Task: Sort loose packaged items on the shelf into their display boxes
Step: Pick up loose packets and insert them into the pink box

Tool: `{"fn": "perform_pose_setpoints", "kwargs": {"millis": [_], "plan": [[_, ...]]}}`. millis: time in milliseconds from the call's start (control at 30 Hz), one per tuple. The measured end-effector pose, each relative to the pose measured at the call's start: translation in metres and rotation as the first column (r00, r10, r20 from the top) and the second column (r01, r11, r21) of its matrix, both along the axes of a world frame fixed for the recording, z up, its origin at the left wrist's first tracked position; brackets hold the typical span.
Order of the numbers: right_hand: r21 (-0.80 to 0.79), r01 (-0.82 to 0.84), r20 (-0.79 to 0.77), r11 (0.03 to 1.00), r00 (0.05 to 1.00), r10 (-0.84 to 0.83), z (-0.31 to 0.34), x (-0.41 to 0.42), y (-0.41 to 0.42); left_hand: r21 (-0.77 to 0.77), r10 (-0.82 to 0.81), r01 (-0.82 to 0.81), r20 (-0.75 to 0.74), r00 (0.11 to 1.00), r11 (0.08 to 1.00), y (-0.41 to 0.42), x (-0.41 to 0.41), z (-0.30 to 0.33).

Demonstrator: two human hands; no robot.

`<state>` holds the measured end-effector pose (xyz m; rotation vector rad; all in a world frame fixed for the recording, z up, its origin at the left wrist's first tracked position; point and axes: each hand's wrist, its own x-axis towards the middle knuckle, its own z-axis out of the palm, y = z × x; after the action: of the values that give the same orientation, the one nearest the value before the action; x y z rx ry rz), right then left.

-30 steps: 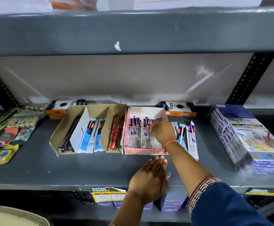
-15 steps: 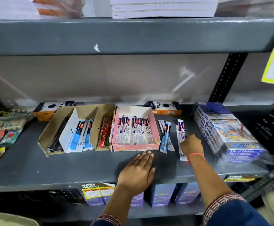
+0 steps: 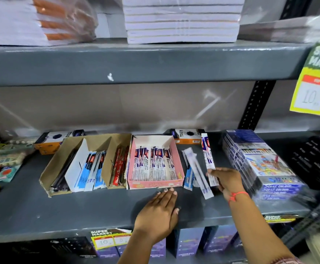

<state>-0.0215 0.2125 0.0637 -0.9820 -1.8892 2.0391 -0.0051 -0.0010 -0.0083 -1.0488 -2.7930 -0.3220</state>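
Note:
A pink display box (image 3: 156, 184) on the grey shelf (image 3: 79, 210) holds several white-and-purple pen packets. To its right lie loose packets: a blue one (image 3: 188, 178) and a clear purple pen packet (image 3: 198, 173). My right hand (image 3: 228, 181) grips the lower end of a white-and-purple pen packet (image 3: 207, 155) that points toward the back of the shelf. My left hand (image 3: 158, 214) rests flat on the shelf just in front of the pink box, fingers spread, holding nothing.
A brown cardboard box (image 3: 60, 164) left of the pink one has compartments with black, blue and red pen packets. Wrapped colour-pencil boxes (image 3: 258, 161) stand at the right. Two orange-and-black boxes (image 3: 188, 136) sit at the back, small packets (image 3: 3, 161) far left.
My right hand left the pink box, moved right to the loose packets and closed on a white-and-purple one. The left hand stayed flat on the shelf. The view tilted upward.

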Motion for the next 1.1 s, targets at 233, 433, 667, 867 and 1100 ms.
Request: {"fn": "perform_pose_setpoints", "kwargs": {"millis": [233, 433, 667, 867, 1100], "plan": [[-0.213, -0.056, -0.150, 0.975, 0.988, 0.024, 0.021, 0.014, -0.020, 0.046, -0.042, 0.046, -0.083, 0.996, 0.998, 0.000, 0.005, 0.008], [-0.320, -0.313, -0.289, 0.894, 0.931, 0.222, 0.032, 0.034, -0.068, 0.002, -0.062, 0.063, -0.164, 0.984, 0.998, -0.001, 0.006, 0.009], [-0.225, -0.404, -0.315, 0.887, 0.891, 0.326, 0.039, 0.043, -0.096, -0.005, 0.010, -0.010, 0.002, 1.000, 1.000, -0.001, 0.006, 0.012], [-0.197, -0.427, -0.318, 0.883, 0.879, 0.354, 0.044, 0.044, -0.097, -0.030, 0.019, -0.019, 0.009, 1.000, 0.999, 0.000, 0.001, 0.004], [-0.187, -0.400, -0.282, 0.897, 0.897, 0.341, 0.043, 0.042, -0.097, 0.018, 0.025, -0.025, 0.016, 1.000, 1.000, 0.000, 0.001, 0.002]]}}
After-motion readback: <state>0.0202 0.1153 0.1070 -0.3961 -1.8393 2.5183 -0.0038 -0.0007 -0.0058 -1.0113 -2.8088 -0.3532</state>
